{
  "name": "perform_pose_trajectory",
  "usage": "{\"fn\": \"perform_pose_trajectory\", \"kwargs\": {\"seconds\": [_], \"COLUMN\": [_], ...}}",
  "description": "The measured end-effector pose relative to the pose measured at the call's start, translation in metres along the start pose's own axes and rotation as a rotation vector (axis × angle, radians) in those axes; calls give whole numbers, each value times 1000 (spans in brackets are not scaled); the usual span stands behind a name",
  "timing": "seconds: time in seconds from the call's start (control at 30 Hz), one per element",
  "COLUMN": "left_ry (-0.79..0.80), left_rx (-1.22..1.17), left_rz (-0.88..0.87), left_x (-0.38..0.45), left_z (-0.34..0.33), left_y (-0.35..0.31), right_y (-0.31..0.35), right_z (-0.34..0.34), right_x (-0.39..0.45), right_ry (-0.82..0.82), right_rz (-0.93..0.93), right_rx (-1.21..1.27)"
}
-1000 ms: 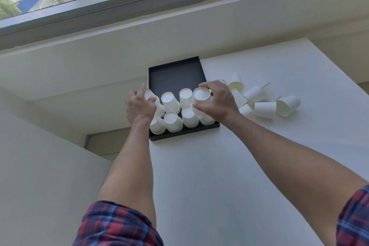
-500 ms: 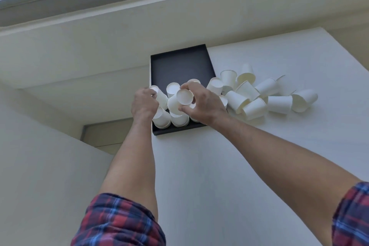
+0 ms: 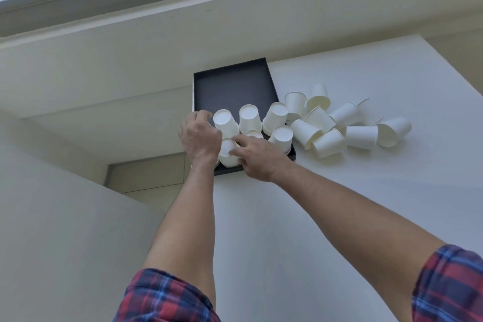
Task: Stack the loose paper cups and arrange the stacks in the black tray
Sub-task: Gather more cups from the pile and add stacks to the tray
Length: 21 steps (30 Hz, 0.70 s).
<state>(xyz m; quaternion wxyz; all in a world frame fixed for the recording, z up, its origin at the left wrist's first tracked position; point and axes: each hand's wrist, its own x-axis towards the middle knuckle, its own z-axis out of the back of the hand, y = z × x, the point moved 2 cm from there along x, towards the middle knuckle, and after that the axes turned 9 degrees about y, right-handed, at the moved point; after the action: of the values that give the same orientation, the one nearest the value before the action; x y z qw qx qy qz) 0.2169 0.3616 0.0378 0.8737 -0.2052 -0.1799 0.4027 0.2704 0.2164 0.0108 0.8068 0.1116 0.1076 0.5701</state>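
Head view: both hands are down in the black tray at the tabletop's left edge. The left hand curls its fingers round an upturned cup stack in the near row, and the right hand pinches the same stack. Loose paper cups lie jumbled just right of the tray.
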Motion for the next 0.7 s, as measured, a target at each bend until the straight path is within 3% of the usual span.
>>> {"fn": "perform_pose_trajectory", "kwargs": {"seconds": [0.17,0.33,0.43,0.53,0.7], "left_ry": [-120,-63,92,316,468], "left_rx": [-28,-30,-1,24,169], "left_rz": [-258,-438,-525,-500,-370], "left_x": [-24,-43,-52,-58,-56], "left_z": [-18,-45,-69,-99,-147], "left_y": [-61,-114,-140,-163,-185], "right_y": [-25,-86,-131,-179,-243], "right_z": [14,25,37,48,46], "right_x": [-31,-74,-103,-126,-154], "right_ry": [-218,-378,-490,-540,-261], "right_rz": [186,3,-250,-569,-1157], "right_rx": [42,88,59,56,121]}}
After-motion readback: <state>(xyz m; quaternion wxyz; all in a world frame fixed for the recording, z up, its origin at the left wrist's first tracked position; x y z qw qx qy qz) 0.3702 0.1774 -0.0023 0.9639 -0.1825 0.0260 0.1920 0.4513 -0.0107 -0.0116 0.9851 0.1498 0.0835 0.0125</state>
